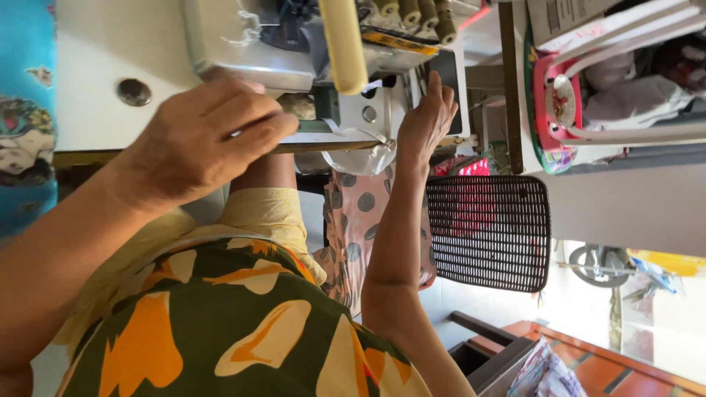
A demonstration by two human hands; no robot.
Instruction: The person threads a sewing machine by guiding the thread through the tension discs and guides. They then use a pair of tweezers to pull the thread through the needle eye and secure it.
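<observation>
Closest to the camera is a shirt (243,331) with green, orange and cream patches, filling the lower left of the view. Above it the left hand (198,140) is large in the picture, its fingers bent narrow at the edge of the white worktop (95,66); it seems to pinch a thin white strip (323,137), but I cannot tell if the grip is really closed. The right hand (426,121) is farther away, with fingers straight and together, pressing flat beside the sewing machine (294,44).

The strip lies between both hands. Its long axis goes across the picture, from the left hand toward the right hand, along the worktop edge. The left hand is nearer to its free end, the right hand nearer to the machine's metal plate (368,110).

Below the strip hangs a pink cloth with grey dots (357,220). On the machine top stand thread spools (423,13). To the right is a dark plastic chair seat (489,231), and beyond it a pink and white stool (559,99).
</observation>
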